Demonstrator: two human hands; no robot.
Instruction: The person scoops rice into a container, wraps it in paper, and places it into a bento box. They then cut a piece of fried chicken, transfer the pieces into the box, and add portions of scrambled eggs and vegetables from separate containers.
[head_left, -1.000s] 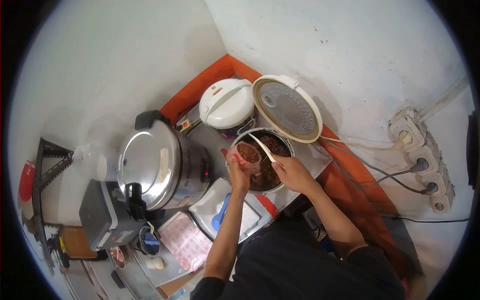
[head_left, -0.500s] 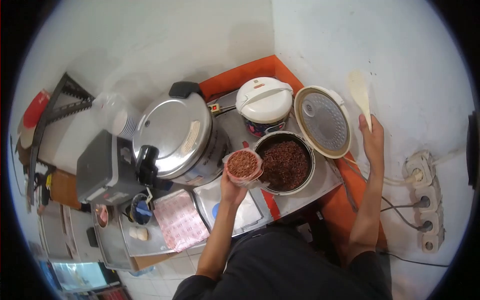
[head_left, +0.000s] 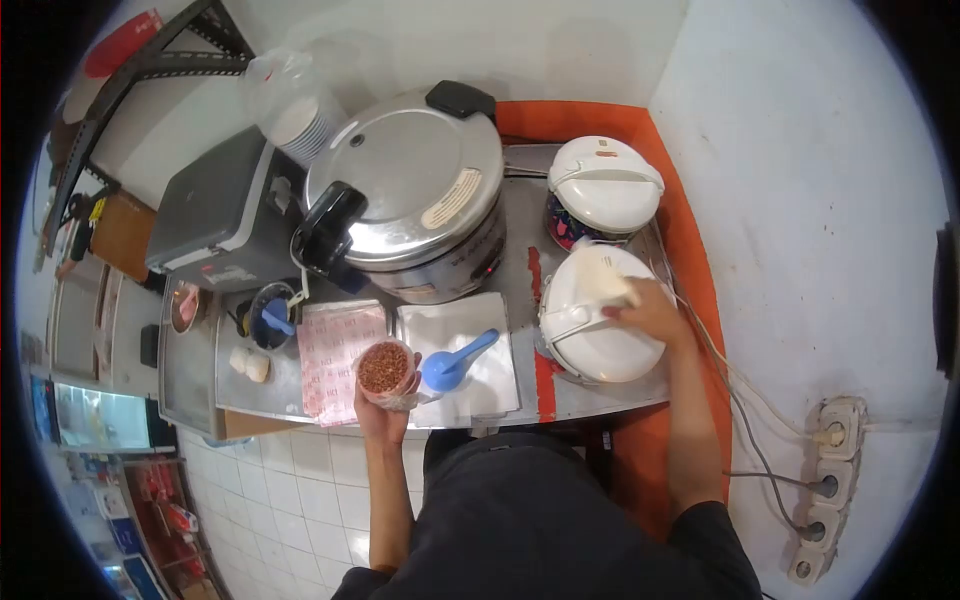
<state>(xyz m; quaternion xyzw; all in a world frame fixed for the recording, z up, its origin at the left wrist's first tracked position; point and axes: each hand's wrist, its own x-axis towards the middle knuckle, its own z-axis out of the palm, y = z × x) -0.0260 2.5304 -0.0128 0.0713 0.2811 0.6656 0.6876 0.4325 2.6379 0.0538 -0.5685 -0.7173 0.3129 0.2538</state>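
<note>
Steel counter (head_left: pixel 610 395); cup (head_left: pixel 384 370) brimful, reddish-brown.

Large steel cooker (head_left: pixel 405 190) at the back of the metal counter (head_left: pixel 520 250), small white rice cooker (head_left: pixel 603 185) just beside it in the back right corner. Blue scoop (head_left: pixel 452 365) lying on a white tray (head_left: pixel 440 320) at the front edge, pink patterned sheet (head_left: pixel 335 345) touching its left side. Grey box (head_left: pixel 215 215) at the left end.
</note>
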